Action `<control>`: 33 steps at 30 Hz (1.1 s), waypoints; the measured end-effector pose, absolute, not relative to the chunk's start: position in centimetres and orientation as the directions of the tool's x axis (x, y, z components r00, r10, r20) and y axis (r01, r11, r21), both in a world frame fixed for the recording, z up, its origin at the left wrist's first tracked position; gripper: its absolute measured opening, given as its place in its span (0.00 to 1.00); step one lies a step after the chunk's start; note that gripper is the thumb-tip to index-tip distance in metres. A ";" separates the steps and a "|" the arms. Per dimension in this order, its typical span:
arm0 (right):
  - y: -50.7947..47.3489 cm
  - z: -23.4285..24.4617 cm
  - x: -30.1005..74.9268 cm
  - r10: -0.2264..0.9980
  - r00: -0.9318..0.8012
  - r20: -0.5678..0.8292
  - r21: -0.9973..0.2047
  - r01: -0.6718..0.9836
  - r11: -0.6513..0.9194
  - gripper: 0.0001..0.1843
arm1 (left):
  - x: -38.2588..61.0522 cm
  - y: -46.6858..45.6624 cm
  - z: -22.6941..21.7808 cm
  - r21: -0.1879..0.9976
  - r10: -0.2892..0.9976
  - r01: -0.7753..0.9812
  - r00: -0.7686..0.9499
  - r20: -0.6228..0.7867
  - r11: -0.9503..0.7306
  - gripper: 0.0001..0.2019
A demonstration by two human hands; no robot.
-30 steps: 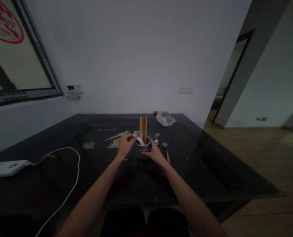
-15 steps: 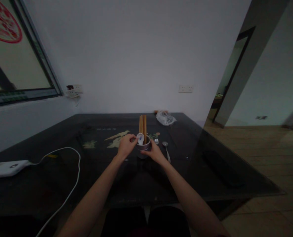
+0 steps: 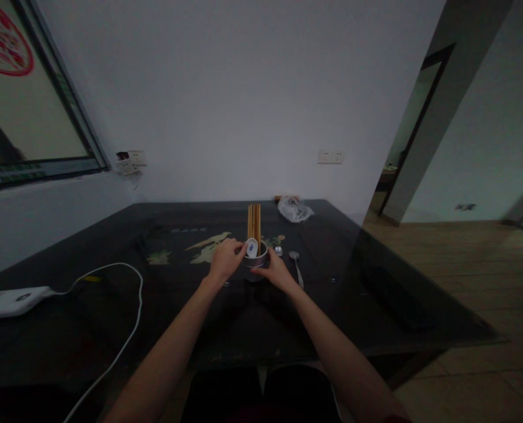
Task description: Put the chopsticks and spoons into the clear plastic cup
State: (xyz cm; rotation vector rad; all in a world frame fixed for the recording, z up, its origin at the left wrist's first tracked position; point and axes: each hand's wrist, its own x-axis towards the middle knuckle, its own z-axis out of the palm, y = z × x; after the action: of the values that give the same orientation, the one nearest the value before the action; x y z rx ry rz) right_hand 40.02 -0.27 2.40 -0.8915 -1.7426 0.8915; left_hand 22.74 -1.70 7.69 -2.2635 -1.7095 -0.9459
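1. Left hand [image 3: 225,258]: thumb and fingertips pinched on the edge of the white spoon [image 3: 252,248], which sits bowl-up in the mouth of the cup [image 3: 255,262]. Its handle is out of sight, so no clue how deep it goes.
2. Right hand [image 3: 276,271]: wrapped on the cup, thumb across the front, fingers round the far side. So the cup is right between both hands, upright over the dark table [image 3: 243,335].
3. Chopsticks [image 3: 253,222] stand in the cup too, just behind the spoon, poking up way higher than either hand.
4. Just past the right hand there's a shiny round thing [image 3: 279,251], too small to tell what. Beside that hand, on its outer side, lies a metal spoon [image 3: 296,269].
5. Farther out beyond the right hand: a crumpled clear bag [image 3: 295,210].
6. Well off to the left hand's side: a white cable [image 3: 140,288].
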 end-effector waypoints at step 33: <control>-0.3 2.5 40.3 0.864 -0.307 0.398 -0.873 0.161 0.460 0.47 | 21.3 -0.4 6.7 0.573 0.817 0.720 -0.013 0.576 -0.393 0.11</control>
State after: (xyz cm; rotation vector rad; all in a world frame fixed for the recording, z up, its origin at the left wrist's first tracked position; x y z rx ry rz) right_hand 40.28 -0.32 2.54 -0.8796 -1.7558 0.9239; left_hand 21.28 -0.39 6.71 -2.2800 -1.7848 -1.4752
